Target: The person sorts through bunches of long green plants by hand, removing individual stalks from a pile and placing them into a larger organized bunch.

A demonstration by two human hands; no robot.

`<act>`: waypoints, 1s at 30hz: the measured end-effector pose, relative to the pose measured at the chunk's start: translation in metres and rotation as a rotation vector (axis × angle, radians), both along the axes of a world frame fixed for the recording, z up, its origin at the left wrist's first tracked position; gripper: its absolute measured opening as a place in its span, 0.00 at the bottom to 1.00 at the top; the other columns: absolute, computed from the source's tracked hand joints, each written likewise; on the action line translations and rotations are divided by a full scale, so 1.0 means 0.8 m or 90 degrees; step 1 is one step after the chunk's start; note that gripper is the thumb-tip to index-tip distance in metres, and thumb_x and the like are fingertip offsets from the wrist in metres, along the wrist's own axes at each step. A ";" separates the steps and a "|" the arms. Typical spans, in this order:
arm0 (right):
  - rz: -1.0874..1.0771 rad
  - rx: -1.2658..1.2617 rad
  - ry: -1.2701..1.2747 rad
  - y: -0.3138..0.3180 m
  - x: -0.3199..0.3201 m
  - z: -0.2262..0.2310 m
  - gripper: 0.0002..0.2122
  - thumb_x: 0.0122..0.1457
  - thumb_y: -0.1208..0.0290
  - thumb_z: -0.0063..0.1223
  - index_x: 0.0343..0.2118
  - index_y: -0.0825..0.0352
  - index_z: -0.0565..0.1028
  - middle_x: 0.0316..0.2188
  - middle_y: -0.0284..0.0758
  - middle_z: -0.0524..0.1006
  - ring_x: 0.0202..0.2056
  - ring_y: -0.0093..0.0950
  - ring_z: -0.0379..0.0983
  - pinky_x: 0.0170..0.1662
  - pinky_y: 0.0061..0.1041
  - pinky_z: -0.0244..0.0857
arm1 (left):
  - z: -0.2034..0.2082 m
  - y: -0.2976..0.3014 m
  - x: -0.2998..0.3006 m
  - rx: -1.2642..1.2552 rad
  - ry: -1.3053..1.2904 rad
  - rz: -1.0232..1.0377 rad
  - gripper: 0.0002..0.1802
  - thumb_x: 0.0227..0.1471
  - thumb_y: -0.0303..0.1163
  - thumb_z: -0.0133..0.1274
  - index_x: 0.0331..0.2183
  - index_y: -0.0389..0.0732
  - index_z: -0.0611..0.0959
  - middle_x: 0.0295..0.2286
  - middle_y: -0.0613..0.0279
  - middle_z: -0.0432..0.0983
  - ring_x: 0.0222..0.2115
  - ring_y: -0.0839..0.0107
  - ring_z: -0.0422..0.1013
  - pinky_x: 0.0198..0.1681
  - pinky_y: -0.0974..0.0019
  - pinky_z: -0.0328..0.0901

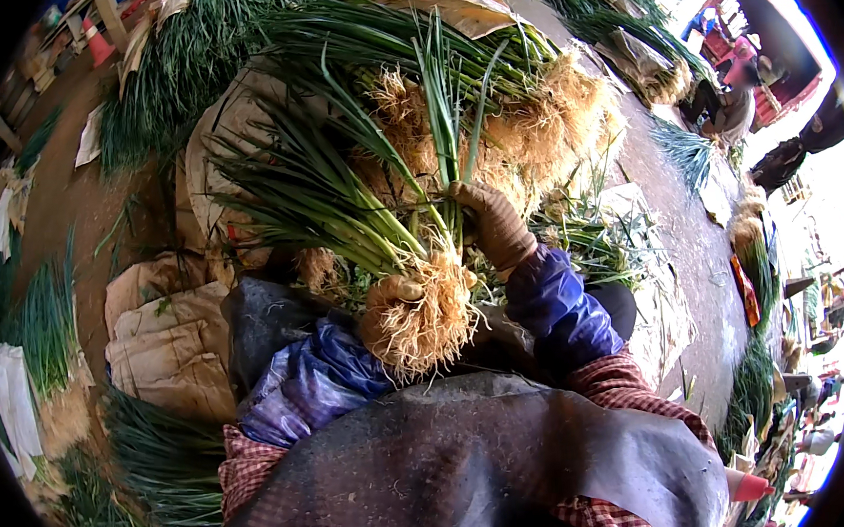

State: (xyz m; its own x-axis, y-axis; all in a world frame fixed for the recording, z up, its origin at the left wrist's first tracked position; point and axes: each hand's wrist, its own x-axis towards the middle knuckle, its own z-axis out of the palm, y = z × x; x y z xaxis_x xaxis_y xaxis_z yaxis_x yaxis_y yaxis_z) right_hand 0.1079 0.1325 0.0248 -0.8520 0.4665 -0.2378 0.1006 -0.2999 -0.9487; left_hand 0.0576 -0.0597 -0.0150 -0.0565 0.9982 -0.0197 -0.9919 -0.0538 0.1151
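My left hand (393, 293), in a brownish glove, is closed round the lower end of a bunch of green onions (361, 224). Pale, stringy roots hang over the glove and hide most of its fingers, while the green leaves fan out to the upper left. On the right, my right hand (493, 221), gloved in brown, curls its fingers round a few upright stalks (444, 125) whose lower ends meet the bunch at the roots. Just beyond both hands lies a large heap of green onions (515, 56), its tan roots facing me.
Trimmed leaves and scraps (601, 236) lie on pale sheeting to the right. Folded brown sacking (167, 330) is at the left, with more onion piles (167, 467) around. A dark apron (475, 465) covers my lap. Other people (729, 105) are at the far right.
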 end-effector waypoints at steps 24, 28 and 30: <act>-0.007 0.123 -0.106 -0.020 0.026 0.017 0.09 0.58 0.70 0.55 0.37 0.71 0.78 0.24 0.33 0.79 0.21 0.18 0.72 0.23 0.16 0.66 | -0.015 0.005 -0.002 0.017 0.052 -0.013 0.29 0.43 0.28 0.50 0.50 0.32 0.69 0.43 0.42 0.72 0.42 0.51 0.73 0.49 0.49 0.69; -0.048 0.188 -0.019 -0.022 0.054 0.024 0.09 0.57 0.70 0.57 0.33 0.72 0.77 0.25 0.32 0.79 0.24 0.19 0.72 0.26 0.18 0.66 | 0.004 0.005 0.002 -0.009 -0.011 0.096 0.27 0.43 0.27 0.49 0.49 0.32 0.71 0.46 0.45 0.70 0.47 0.54 0.69 0.52 0.51 0.66; -0.036 0.150 0.002 -0.017 0.060 0.021 0.09 0.56 0.70 0.58 0.33 0.71 0.78 0.24 0.30 0.78 0.23 0.18 0.71 0.25 0.17 0.64 | 0.005 0.004 0.001 0.004 -0.011 0.102 0.29 0.43 0.28 0.49 0.50 0.32 0.70 0.46 0.46 0.70 0.46 0.55 0.69 0.49 0.52 0.69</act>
